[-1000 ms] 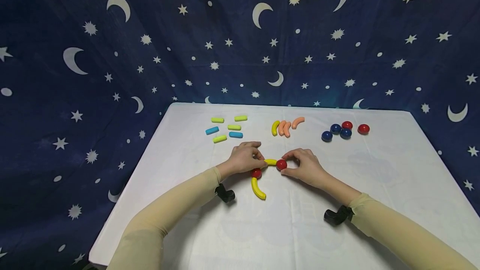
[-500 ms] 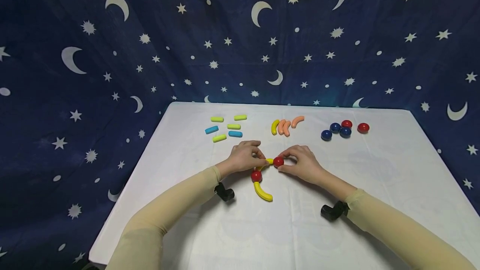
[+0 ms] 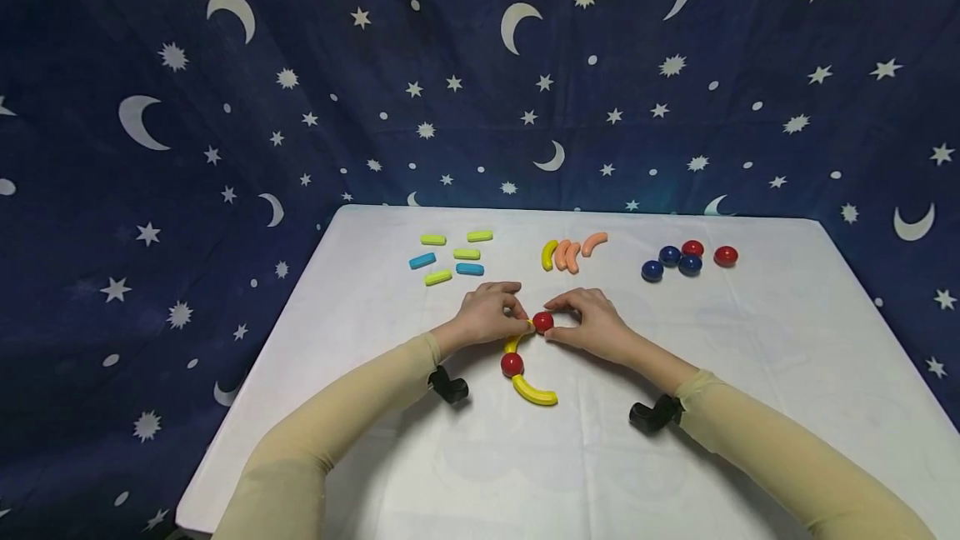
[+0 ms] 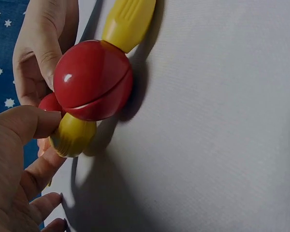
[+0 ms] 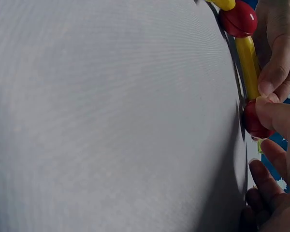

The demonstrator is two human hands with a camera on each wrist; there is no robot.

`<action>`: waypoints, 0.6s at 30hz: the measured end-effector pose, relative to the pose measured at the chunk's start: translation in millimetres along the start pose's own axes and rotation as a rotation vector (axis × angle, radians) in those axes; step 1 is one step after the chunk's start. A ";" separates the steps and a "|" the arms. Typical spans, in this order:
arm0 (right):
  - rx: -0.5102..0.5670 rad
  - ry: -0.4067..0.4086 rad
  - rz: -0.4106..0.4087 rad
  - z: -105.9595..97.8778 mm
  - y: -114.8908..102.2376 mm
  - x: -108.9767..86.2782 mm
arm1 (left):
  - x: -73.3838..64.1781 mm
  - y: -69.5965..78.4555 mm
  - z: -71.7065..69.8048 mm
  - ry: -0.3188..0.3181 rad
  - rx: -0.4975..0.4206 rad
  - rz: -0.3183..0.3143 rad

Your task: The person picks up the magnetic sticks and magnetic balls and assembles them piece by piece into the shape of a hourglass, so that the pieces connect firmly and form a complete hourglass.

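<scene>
My left hand (image 3: 489, 315) pinches a curved yellow stick (image 3: 513, 344) between thumb and finger; part of the stick is hidden by the fingers. A red ball (image 3: 543, 322) sits at the far end of this stick, pinched by the thumb and finger of my right hand (image 3: 596, 327). At the near end is a second red ball (image 3: 512, 364), and from it a second curved yellow stick (image 3: 535, 392) bends to the right. In the right wrist view, the held stick (image 5: 248, 67) runs from one ball to the other.
At the back of the white table (image 3: 660, 473) lie short green (image 3: 467, 254) and blue (image 3: 469, 269) bars. Beside them are a yellow curved stick (image 3: 550, 255) and orange curved sticks (image 3: 573, 257). Blue balls (image 3: 652, 271) and red balls (image 3: 726, 256) rest at the back right.
The chain has turned: my right hand has brought its red ball leftward, the near ball has shifted toward me, and the loose yellow end has swung right. My left hand stays nearly in place.
</scene>
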State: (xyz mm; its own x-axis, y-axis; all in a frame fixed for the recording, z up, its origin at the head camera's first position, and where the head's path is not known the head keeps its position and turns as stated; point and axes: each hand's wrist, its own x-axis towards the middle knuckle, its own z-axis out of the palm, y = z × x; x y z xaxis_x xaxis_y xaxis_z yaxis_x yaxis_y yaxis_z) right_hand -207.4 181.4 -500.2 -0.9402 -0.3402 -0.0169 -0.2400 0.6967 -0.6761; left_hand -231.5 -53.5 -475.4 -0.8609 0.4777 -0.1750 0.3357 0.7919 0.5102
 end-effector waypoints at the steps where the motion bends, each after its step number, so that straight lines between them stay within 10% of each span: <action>1: 0.008 0.005 0.006 0.2 -0.1 0.7 | -0.1 -0.1 -0.1 0.000 -0.002 -0.001; 18: 0.016 -0.025 -0.060 -5.8 3.1 10.0 | -0.6 -2.2 -0.6 0.003 -0.024 0.014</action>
State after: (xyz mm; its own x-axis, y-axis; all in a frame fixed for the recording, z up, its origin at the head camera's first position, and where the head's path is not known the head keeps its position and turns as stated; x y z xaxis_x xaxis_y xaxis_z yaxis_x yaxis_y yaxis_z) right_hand -219.0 183.8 -498.2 -0.9181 -0.3963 0.0057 -0.2913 0.6649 -0.6877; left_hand -232.0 -55.7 -475.9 -0.8574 0.4874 -0.1654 0.3384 0.7760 0.5323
